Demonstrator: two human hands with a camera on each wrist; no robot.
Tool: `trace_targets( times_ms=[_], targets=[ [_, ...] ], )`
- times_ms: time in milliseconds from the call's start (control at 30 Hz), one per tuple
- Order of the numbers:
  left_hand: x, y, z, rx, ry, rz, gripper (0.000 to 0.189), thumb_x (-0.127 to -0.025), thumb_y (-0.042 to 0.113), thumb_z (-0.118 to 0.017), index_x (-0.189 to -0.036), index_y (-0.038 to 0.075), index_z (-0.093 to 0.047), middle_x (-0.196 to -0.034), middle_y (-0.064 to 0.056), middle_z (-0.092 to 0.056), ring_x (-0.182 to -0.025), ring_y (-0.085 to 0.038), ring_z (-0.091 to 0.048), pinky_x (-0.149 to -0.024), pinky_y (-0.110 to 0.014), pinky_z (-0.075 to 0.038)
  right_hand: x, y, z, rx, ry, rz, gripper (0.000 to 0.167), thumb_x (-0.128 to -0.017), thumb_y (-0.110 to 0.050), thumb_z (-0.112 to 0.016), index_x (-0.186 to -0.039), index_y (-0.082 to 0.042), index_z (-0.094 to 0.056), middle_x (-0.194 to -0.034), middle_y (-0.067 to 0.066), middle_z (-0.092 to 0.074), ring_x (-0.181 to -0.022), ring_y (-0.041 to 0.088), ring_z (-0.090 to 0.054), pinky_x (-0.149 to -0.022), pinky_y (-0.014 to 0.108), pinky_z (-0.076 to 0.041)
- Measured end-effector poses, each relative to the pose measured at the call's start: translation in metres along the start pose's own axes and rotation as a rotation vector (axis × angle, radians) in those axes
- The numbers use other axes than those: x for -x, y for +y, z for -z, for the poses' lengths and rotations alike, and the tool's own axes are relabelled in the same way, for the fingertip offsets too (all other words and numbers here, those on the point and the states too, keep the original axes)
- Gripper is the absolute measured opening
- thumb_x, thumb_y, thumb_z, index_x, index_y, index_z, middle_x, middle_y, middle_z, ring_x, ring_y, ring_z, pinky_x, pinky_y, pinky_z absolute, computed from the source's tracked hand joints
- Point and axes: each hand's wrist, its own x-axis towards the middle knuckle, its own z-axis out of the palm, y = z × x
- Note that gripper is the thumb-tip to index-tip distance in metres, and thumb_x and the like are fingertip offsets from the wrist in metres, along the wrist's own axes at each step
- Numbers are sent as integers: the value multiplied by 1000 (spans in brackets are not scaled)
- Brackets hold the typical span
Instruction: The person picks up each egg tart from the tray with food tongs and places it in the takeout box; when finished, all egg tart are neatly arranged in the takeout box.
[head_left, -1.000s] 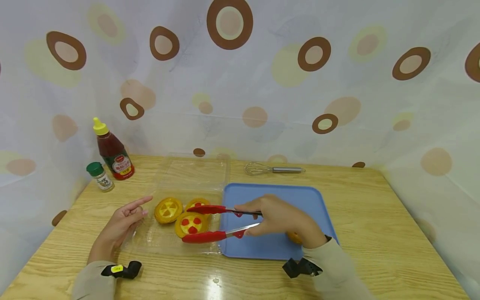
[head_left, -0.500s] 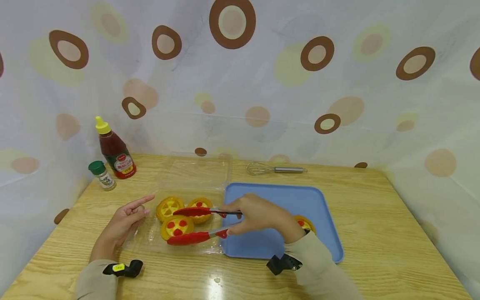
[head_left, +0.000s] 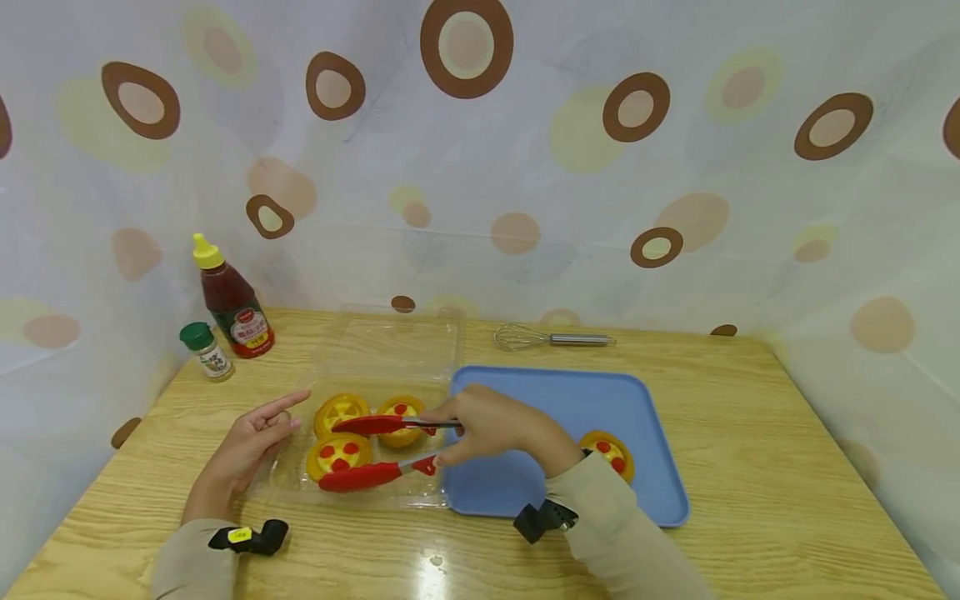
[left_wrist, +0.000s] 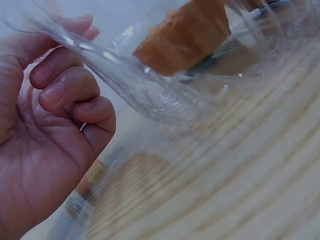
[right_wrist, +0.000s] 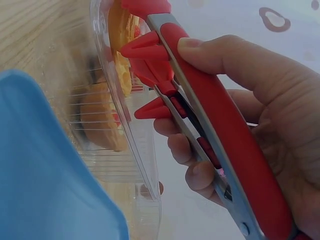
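Note:
My left hand [head_left: 242,454] is at the left edge of a clear plastic box [head_left: 288,487]. In the left wrist view its thumb and forefinger hold the rim, the other fingers curling outside. My right hand [head_left: 495,427] grips red-tipped tongs [head_left: 363,477] by the handles, reaching over the box from the right. Between the tong tips is a tart [head_left: 321,457] with red toppings, at the box's front left. Whether the tips squeeze it is unclear. Behind it sit a yellow-topped tart [head_left: 339,408] and another red-topped tart [head_left: 397,435], the tongs partly covering both.
A blue tray [head_left: 555,379] touches the box's right side and bears one red-topped tart [head_left: 607,454], partly behind the right sleeve. The clear lid [head_left: 393,342] lies open behind the box. A whisk [head_left: 577,340], sauce bottle [head_left: 236,312] and seasoning jar [head_left: 206,352] stand or lie farther back.
My right hand and the tongs have moved left, and the tart between the tips has shifted left with them. More of the tart on the tray shows. My left hand stays put.

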Motion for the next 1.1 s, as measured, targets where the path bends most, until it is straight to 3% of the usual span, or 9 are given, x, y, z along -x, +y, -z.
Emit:
trace_targets(
  times_ms=[300, 533, 867, 1100],
  targets=[
    [-1, 0, -2, -3, 13, 14, 38, -96, 3, -52, -121, 29, -63, -64, 0, -29, -56, -11, -37, -51, -26, -28, -10, -1, -1, -2, -29, -16, 51, -84, -20, -71, -131, -7, -56, -44, -10, -27, -39, 3, -21, -45, 16, -25],
    [0, 0, -4, -18, 14, 19, 37, -96, 4, -53, -124, 27, -62, -65, -1, -29, -57, -12, -36, -52, -26, -29, -17, -1, -2, 10, -49, -14, 50, -84, -20, -71, -131, -8, -57, -46, -9, -33, -38, 4, -23, -45, 16, -28],
    [-1, 0, -2, -40, 16, 29, 37, -96, 6, -53, -124, 28, -62, -64, 0, -31, -57, -11, -38, -53, -22, -33, -22, -1, -6, 21, -61, -46, 51, -85, -22, -70, -133, -9, -55, -42, -10, -25, -36, 4, -19, -43, 17, -25],
    [1, 1, 0, -18, -8, -2, 38, -96, 4, -52, -126, 26, -62, -65, -2, -28, -56, -18, -31, -54, -31, -24, -25, -3, -9, 21, -46, -40, 53, -84, -22, -71, -132, -7, -55, -43, -8, -35, -37, 4, -23, -42, 16, -28]
  ],
)
